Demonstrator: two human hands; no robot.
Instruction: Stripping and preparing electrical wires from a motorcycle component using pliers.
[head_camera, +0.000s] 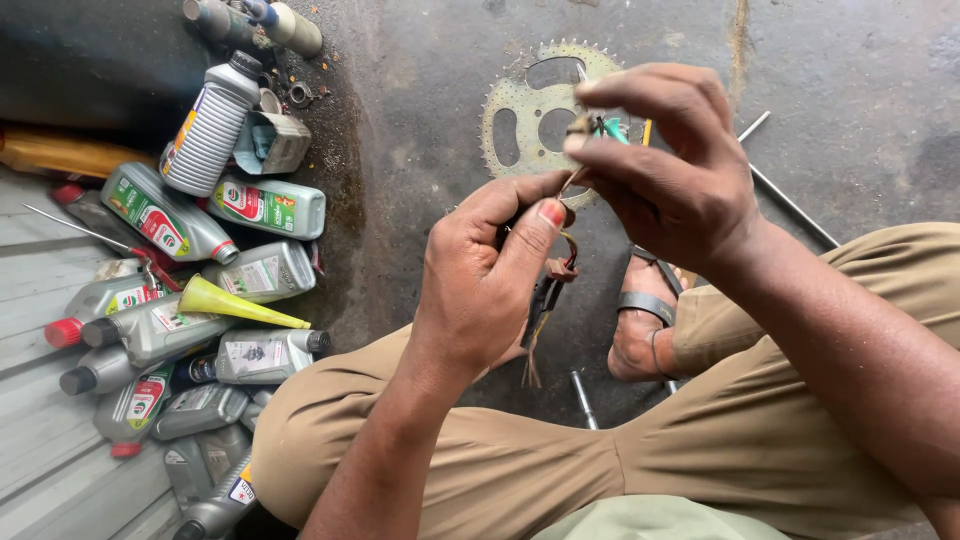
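Observation:
My left hand (488, 280) is closed around a small bundle of wires with a dark connector (548, 290) hanging below the fist; frayed wire ends dangle beneath it. My right hand (672, 165) pinches the upper ends of the wires (585, 130) between thumb and fingers, with a green-tipped bit showing beside them. Both hands are held above my bent knees in tan trousers. Behind the hands, a toothed metal sprocket (520, 110) lies flat on the dark floor.
A heap of several grey oil bottles (200, 300) with a yellow funnel (235, 303) lies at the left. A thin metal rod (795, 205) lies at the right. My sandalled foot (645, 320) rests on the oily concrete floor.

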